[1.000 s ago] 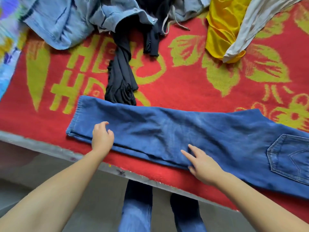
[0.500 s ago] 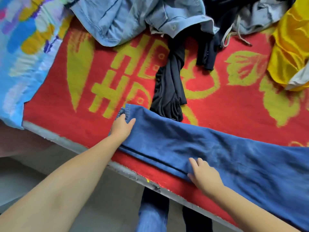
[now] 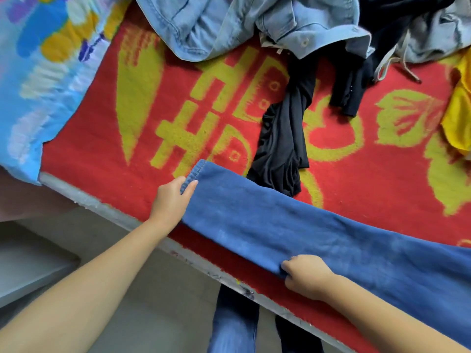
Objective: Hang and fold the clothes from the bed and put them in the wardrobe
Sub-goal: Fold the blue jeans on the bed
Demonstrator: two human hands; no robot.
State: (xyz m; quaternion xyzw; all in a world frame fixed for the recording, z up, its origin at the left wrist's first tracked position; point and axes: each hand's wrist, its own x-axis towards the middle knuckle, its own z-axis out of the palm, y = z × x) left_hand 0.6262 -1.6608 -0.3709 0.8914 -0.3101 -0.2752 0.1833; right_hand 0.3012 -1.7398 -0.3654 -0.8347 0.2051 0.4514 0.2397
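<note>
Dark blue jeans [image 3: 305, 225] lie lengthwise along the near edge of the bed [image 3: 102, 202], legs stacked one on the other, hems at the left. My left hand [image 3: 175, 197] pinches the hem end, thumb on top of the denim. My right hand [image 3: 305, 275] grips the near edge of the legs about midway along, fingers curled under the cloth. The waist end runs out of view at the right.
A red blanket [image 3: 107, 138] with yellow-green motifs covers the bed. A black garment [image 3: 283, 149], a pale denim shirt [image 3: 229, 24], a grey garment [image 3: 433, 42] and a yellow cloth [image 3: 458, 115] lie behind the jeans. A bright patterned sheet [image 3: 38, 72] hangs at left. Grey floor lies below.
My left hand slid left to the hem and took hold of it. My right hand went from lying flat on the jeans to gripping their near edge. The view shifted left.
</note>
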